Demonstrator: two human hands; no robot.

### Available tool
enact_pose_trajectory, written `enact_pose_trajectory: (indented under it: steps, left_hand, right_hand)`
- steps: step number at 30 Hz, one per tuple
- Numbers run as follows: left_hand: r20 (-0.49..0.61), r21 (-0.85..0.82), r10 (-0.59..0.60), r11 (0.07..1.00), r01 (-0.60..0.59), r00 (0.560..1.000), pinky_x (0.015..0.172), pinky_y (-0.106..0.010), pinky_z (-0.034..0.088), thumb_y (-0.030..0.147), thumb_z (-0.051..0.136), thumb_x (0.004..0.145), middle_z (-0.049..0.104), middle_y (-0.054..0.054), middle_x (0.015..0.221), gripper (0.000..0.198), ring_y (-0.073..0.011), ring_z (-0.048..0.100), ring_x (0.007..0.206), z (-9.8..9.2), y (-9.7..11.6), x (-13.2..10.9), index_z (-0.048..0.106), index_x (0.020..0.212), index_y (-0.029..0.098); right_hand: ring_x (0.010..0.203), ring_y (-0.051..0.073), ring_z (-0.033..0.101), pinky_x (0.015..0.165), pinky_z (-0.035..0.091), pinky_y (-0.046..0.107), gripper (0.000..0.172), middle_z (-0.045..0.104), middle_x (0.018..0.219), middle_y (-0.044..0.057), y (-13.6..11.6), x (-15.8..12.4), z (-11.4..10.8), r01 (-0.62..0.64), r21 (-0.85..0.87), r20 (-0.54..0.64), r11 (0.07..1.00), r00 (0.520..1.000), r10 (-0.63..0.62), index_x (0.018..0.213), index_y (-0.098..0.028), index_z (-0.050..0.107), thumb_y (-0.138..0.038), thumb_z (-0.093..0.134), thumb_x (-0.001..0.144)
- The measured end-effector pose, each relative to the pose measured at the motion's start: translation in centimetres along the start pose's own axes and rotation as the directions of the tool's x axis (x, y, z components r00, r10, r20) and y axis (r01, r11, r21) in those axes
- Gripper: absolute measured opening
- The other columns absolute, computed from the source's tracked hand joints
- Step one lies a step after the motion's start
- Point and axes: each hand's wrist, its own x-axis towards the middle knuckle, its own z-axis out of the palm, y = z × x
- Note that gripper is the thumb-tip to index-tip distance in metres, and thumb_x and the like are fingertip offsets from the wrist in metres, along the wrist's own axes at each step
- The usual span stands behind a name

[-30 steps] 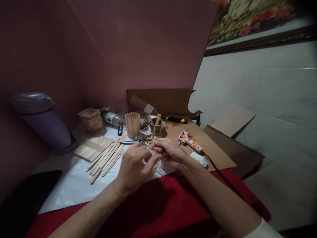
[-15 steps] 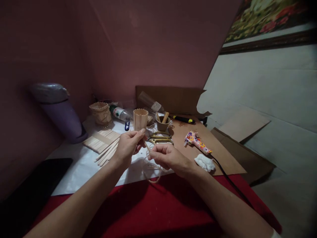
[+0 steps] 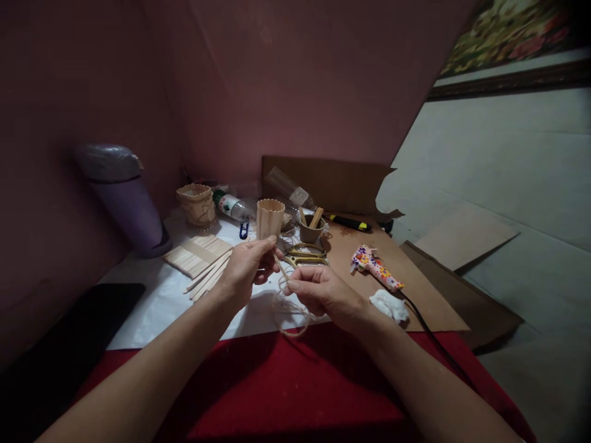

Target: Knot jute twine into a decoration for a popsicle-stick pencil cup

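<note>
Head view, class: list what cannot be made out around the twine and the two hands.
- Twine: its ends are hidden inside the left hand and right hand.
- Scissors: blades hidden behind both hands.
- Bottle: label too small and dim to read.
- Painting: cut off by the top edge.

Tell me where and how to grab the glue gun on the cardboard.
Take the glue gun by its handle, the stub sticking up at its far-left end, coming from above. It lies flat on the cardboard, so the handle is probably the easiest part to close a hand around. The cord leaves from its near-right end beside the white wad; avoid that side.
</note>
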Motion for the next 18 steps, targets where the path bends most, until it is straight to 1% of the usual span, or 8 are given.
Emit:
enact_pose_trajectory:
  steps: [3,6,9,11,13,14,16,18]
  left_hand:
    - [0.031,0.001,0.009,1.0,-0.009,0.999,0.036,-0.017,0.016,0.047,0.054,0.076,0.053,-0.001,0.048,0.039,-0.0046,0.036,0.037,0.09,0.1,-0.01,0.062,0.068,0.01]
    - [0.011,-0.045,0.006,0.999,-0.006,1.0,0.036,-0.017,0.017,0.049,0.052,0.077,0.055,-0.002,0.053,0.04,-0.0045,0.037,0.037,0.03,0.05,0.15,0.062,0.073,0.01]
    - [-0.047,-0.055,0.005,0.998,-0.007,0.999,0.035,-0.017,0.015,0.038,0.053,0.076,0.059,-0.003,0.06,0.028,-0.0041,0.036,0.035,-0.04,-0.01,0.26,0.06,0.078,0.011]
    - [-0.037,0.001,0.0,1.0,0.0,0.999,0.034,-0.018,0.013,0.026,0.056,0.071,0.062,-0.004,0.065,0.018,-0.0027,0.032,0.033,0.0,0.03,0.12,0.059,0.081,0.011]
    - [0.047,0.076,-0.029,0.997,0.025,0.998,0.033,-0.017,0.012,0.017,0.058,0.066,0.062,-0.003,0.064,0.018,-0.0013,0.029,0.031,0.15,0.12,-0.19,0.06,0.083,0.012]
    - [0.107,0.117,-0.051,0.992,0.039,0.993,0.033,-0.017,0.013,0.016,0.059,0.065,0.061,-0.002,0.062,0.018,-0.0013,0.03,0.031,0.25,0.14,-0.37,0.06,0.082,0.012]
    - [0.218,0.205,-0.083,0.978,0.037,0.972,0.034,-0.018,0.019,0.021,0.06,0.067,0.059,-0.001,0.06,0.015,-0.0035,0.037,0.034,0.45,0.07,-0.64,0.062,0.077,0.011]
    - [0.287,0.279,-0.076,0.96,-0.007,0.955,0.036,-0.019,0.026,0.027,0.061,0.068,0.058,-0.002,0.058,0.017,-0.0064,0.044,0.04,0.6,-0.17,-0.69,0.064,0.07,0.01]
  right_hand:
    - [0.039,0.003,0.019,0.037,0.013,0.019,0.02,0.033,0.047,-0.009,-0.01,-0.02,-0.11,-0.027,0.056,0.027,0.998,0.999,0.025,0.07,-0.014,0.055,-0.033,0.06,0.078]
    - [0.039,0.003,0.017,0.037,0.011,0.019,0.02,0.031,0.046,-0.009,0.05,0.06,-0.26,-0.051,0.088,0.03,0.995,0.998,0.048,0.07,-0.014,0.056,-0.033,0.06,0.077]
    - [0.039,0.003,0.015,0.037,0.01,0.02,0.02,0.029,0.045,-0.009,0.1,0.23,-0.46,-0.053,0.094,-0.021,0.994,0.998,0.056,0.07,-0.015,0.055,-0.034,0.06,0.077]
    - [0.038,0.003,0.015,0.036,0.01,0.02,0.021,0.028,0.045,-0.01,0.08,0.37,-0.56,-0.044,0.084,-0.065,0.996,0.997,0.05,0.07,-0.015,0.055,-0.035,0.06,0.076]
    - [0.037,0.003,0.017,0.036,0.011,0.02,0.023,0.03,0.045,-0.01,0.03,0.52,-0.6,-0.026,0.044,-0.121,0.999,0.992,0.031,0.069,-0.016,0.054,-0.037,0.06,0.074]
    - [0.036,0.003,0.019,0.035,0.012,0.02,0.024,0.031,0.044,-0.009,0.0,0.59,-0.59,-0.013,0.014,-0.155,1.0,0.988,0.014,0.068,-0.016,0.054,-0.038,0.061,0.073]
    - [0.035,0.003,0.021,0.035,0.013,0.02,0.025,0.034,0.044,-0.009,-0.05,0.72,-0.53,0.011,-0.053,-0.214,0.999,0.977,-0.022,0.063,-0.016,0.051,-0.037,0.061,0.072]
    - [0.036,0.003,0.023,0.035,0.014,0.02,0.023,0.036,0.045,-0.008,-0.05,0.83,-0.44,0.034,-0.107,-0.252,0.994,0.966,-0.06,0.06,-0.016,0.049,-0.034,0.058,0.072]
